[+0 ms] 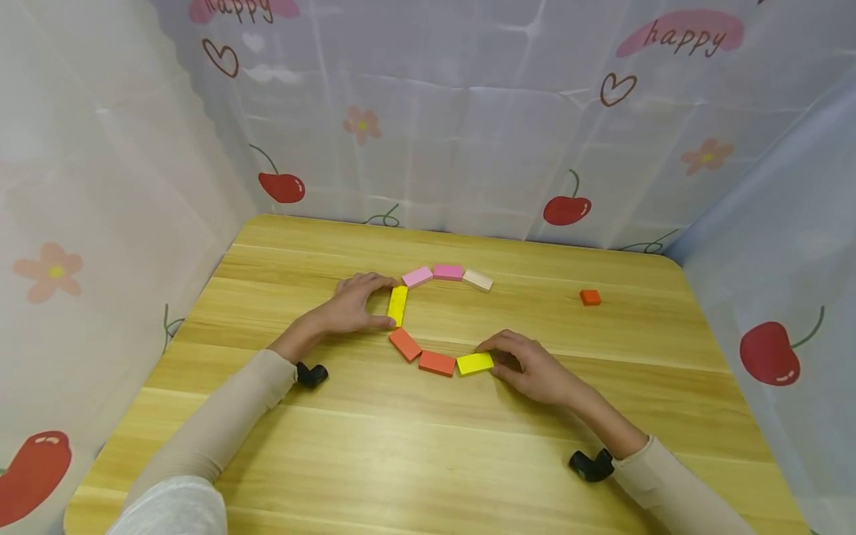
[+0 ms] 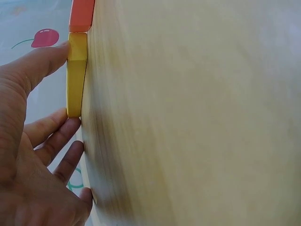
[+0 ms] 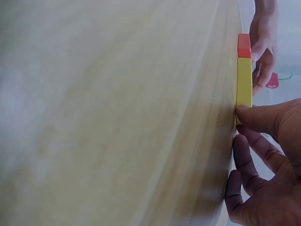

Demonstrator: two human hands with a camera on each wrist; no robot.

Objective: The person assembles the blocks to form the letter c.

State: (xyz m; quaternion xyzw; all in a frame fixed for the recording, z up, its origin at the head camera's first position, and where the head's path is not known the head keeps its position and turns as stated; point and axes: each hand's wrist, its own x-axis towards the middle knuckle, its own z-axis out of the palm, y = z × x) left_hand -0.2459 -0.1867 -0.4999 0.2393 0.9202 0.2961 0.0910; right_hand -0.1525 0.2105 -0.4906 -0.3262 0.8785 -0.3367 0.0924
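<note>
- Yellow blocks are what both hands work on: the upright yellow block (image 1: 397, 305) lies at 9 o'clock in the open ring of blocks, long axis running near to far, and the left hand (image 1: 352, 305) pinches it by its two ends, thumb at the near one.
- Lower yellow block (image 1: 475, 363) sits at 5 o'clock in the ring, long axis roughly left to right; the right hand (image 1: 533, 365) holds its right end with thumb and curled fingers.
- Two orange-red blocks (image 1: 422, 354) fill the gap between the yellow ones, each touching its neighbour.
- Two pink blocks (image 1: 432, 274) and a cream block (image 1: 478, 279) close the far arc; 3 o'clock is open.
- Blocks look like painted wood, flat and rectangular, on a smooth, pale wooden table (image 1: 428, 461).
- One small orange cube (image 1: 590, 297) lies well apart at 2 o'clock, nearer the right hand.
</note>
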